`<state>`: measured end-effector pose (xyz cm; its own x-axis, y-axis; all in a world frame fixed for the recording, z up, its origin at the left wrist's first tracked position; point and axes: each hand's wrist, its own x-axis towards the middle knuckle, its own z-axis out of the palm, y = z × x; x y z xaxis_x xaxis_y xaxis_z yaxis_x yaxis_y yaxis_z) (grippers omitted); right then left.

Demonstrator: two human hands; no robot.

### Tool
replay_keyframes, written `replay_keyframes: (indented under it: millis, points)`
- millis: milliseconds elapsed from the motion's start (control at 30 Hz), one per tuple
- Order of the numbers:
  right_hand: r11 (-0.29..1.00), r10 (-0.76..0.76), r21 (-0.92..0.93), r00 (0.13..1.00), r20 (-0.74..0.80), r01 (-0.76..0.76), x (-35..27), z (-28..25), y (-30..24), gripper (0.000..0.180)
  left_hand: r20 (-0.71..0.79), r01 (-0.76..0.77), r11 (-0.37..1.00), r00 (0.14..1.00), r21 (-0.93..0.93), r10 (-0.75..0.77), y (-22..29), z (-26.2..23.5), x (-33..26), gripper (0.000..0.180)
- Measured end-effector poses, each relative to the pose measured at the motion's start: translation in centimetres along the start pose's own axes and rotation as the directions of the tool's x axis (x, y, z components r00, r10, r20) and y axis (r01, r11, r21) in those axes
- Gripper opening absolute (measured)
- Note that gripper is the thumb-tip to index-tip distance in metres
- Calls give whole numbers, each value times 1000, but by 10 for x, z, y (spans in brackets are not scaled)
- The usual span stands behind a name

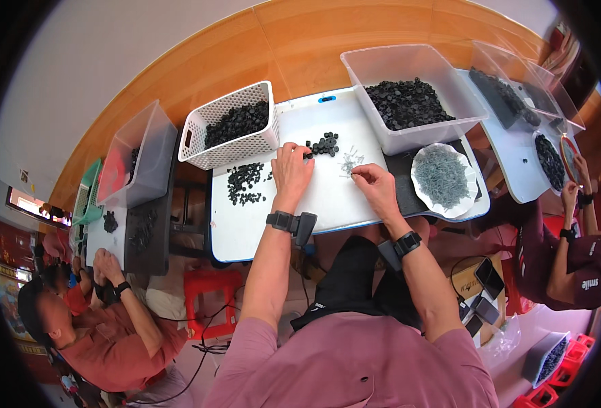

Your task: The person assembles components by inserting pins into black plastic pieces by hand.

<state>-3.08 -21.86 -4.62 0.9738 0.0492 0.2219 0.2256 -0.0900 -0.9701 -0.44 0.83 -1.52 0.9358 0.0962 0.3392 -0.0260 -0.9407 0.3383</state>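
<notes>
My left hand [292,171] is above the white table with its fingers drawn together, a small black cap [308,156] at the fingertips. Right beside those fingers lies a small cluster of black round caps [325,144]. My right hand [376,188] is closed in a pinch at the edge of a little heap of thin clear-grey pins [351,160]. What sits between its thumb and finger is too small to make out. Left of my left hand, many small black parts [245,182] are spread on the table.
A white perforated basket [236,158] and a clear plastic bin [426,138], both holding black parts, stand at the back. A white plate [474,183] of grey pins rests on the right over a dark mat [402,178]. People work at tables [511,163] on both sides. A red stool [195,299] stands lower left.
</notes>
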Motion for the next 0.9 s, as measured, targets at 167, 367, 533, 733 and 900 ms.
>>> replay_keyframes:
  millis: [167, 367, 533, 733, 900]
  points:
    - [1000, -19, 13, 1000, -4, 19, -1, 1, 1, 14, 49, 27, 1000, 998, 15, -28, -2, 0, 9, 24]
    - [999, -43, -1, 999, -2, 43, -3, -1, 0, 15, 65, 8, 1000, 998, 30, -10, 4, -4, 6, 24]
    - [999, -43, 5, 998, -52, 43, -3, -3, 1, 15, 2, 9, 923, 1000, -384, -9, 34, 0, -27, 20]
    - [999, -46, 20, 998, -43, 46, -6, 1, -4, 15, 64, 117, 749, 993, -652, -99, 54, 13, -67, 28]
    - [989, -144, -33, 990, 4, 144, -6, 3, -3, 15, -9, 39, 758, 998, -651, -60, 51, 23, -74, 27]
